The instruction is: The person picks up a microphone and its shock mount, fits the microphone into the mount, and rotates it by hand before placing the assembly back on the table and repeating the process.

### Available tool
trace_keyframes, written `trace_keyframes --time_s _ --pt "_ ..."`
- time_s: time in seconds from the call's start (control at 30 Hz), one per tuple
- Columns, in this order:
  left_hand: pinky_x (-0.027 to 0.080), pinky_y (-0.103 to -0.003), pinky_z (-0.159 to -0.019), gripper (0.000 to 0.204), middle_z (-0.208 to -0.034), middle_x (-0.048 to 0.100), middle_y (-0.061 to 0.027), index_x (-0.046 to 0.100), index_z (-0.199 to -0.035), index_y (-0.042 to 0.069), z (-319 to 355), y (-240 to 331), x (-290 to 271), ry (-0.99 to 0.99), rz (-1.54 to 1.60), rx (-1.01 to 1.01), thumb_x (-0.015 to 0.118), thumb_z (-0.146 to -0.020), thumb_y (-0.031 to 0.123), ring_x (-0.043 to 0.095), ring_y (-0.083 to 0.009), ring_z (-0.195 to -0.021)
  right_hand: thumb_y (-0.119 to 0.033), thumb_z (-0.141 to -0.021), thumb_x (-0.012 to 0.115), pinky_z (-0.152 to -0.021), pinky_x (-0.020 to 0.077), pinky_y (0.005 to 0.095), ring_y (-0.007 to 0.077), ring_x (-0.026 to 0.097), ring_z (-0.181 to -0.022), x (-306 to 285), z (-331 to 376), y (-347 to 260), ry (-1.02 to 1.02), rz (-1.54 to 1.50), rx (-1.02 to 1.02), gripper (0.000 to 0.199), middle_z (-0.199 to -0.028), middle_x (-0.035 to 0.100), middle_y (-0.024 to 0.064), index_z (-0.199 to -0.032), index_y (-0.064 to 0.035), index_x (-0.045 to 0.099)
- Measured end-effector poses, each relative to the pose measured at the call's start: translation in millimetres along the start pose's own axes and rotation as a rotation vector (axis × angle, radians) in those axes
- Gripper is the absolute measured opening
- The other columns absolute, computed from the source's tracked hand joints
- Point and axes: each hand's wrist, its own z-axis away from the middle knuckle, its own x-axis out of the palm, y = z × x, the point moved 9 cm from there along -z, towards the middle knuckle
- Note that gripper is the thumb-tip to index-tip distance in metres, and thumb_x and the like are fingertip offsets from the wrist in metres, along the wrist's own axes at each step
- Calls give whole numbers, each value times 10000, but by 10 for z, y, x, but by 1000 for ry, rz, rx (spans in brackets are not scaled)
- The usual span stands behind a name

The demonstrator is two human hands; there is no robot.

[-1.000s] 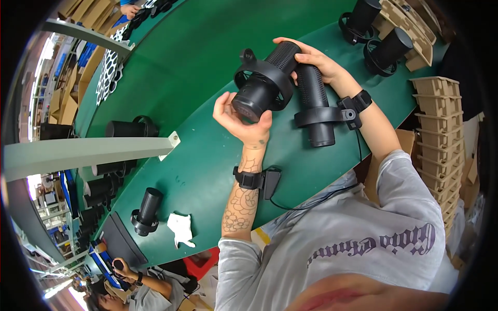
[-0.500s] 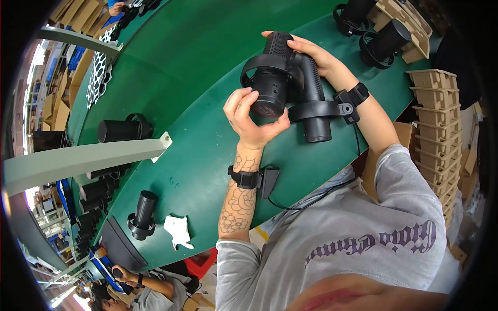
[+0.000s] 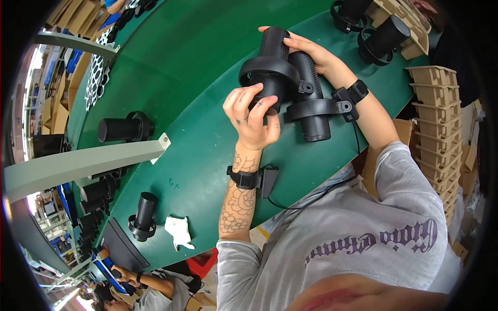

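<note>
A black cylindrical microphone [image 3: 274,45] with a mesh upper part and a ring mount [image 3: 270,67] is held tilted above the green bench. My left hand [image 3: 251,116] has its fingers curled round the smooth lower end. Round the mesh end is my right hand [image 3: 315,52], its thumb and fingers on opposite sides; part of its grip is hidden behind the microphone. Just to the right, close to my right wrist, a second black microphone [image 3: 315,127] lies on the bench with its own ring mount [image 3: 314,109].
Two more microphones [image 3: 391,33] sit at the far right beside pulp trays [image 3: 410,20]. A tall stack of trays [image 3: 436,103] stands right of the bench. A microphone [image 3: 142,212] and a white cloth [image 3: 178,231] are at left, near a metal bracket [image 3: 93,160]. Another person [image 3: 155,290] works lower left.
The held microphone has turned about its length, so its end face no longer shows and the mount's joint faces me. My left fingers have shifted round the lower end.
</note>
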Motion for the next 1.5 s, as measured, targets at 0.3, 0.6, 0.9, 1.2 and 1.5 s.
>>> trace_keyframes --time_s 0.3,0.6,0.9,1.2,1.5 --pt "413 -411 -918 403 -1201 584 -65 602 -993 148 -9 20 -6 7 -7 5 544 -649 -55 484 -313 -1116 -369 -918 582 -933 505 308 171 608 -1074 -40 15 43 -40 -14 66 714 -1195 592 111 -1488 -77 266" --pt "407 -414 -935 306 -1196 598 -43 596 -925 146 5 23 -42 44 -23 61 566 -693 -51 475 -326 -1167 -414 -925 572 -922 516 305 175 627 -1050 -6 18 46 -79 -69 65 709 -1180 611 123 -1472 -62 289" --pt "507 -271 -622 537 -1189 528 -160 481 -1193 18 197 -543 97 36 307 -600 716 -722 127 603 -228 -922 -478 -937 541 -552 568 311 174 641 -620 -401 11 36 448 -203 -52 451 -791 644 90 -1166 -89 546" --pt "492 -249 -492 636 -649 620 -20 572 -1041 59 77 -304 259 -210 67 -422 846 -561 372 582 -141 -484 -455 -914 599 -600 586 352 173 662 -703 -613 84 -67 477 -346 -227 439 -920 641 91 -1124 -76 531" --pt "504 -254 -504 633 -771 646 -58 572 -1075 54 64 -265 245 -167 88 -353 864 -562 281 601 -161 -570 -533 -924 537 -681 562 328 219 657 -746 -612 76 -30 504 -352 -178 522 -857 651 113 -1118 -51 584"
